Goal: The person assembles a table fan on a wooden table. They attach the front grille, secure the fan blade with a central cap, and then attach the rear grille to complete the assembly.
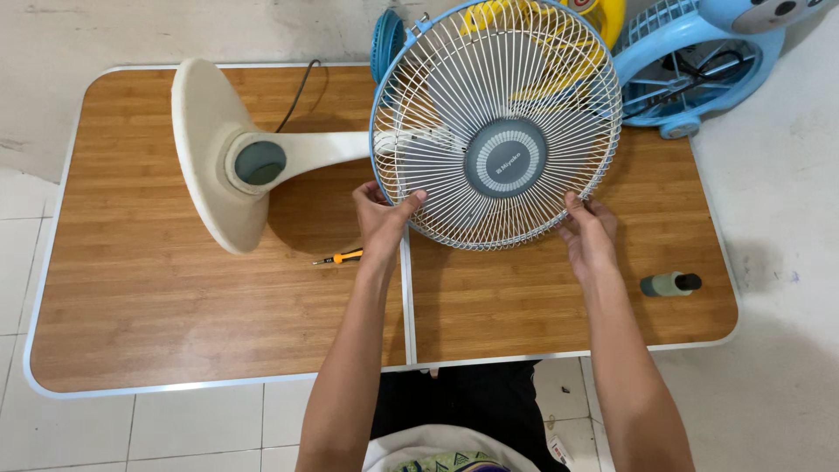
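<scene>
Round white wire fan grille with blue rim and grey centre disc [495, 122] sits over the head of a cream plastic pedestal fan lying on its side [262, 162] on a wood-grain folding table with white edging [218, 323]. The grille is toward the table's 1 o'clock.

Left hand [382, 223] is closed on the grille rim at about 8 o'clock, thumb hooked over the wires. Right hand [587, 234] is closed on the rim at about 4 o'clock, fingers behind. Both hold the grille.

Doing it well, as I judge it: keep the two grips level and opposite, so the rim stays flat to the fan head and does not twist. Pressure belongs on the rim rather than the thin wires, which look likely to bend.

Edges and room: the grille's top overhangs the far table edge at 12 o'clock, near light blue plastic fan parts on the floor [699, 61]. Open table lies at 6 to 8 o'clock. A small orange-handled screwdriver [339, 258] lies just beside the left wrist; a small pale green bottle with dark cap [670, 283] lies at 4 o'clock, near the right edge.
</scene>
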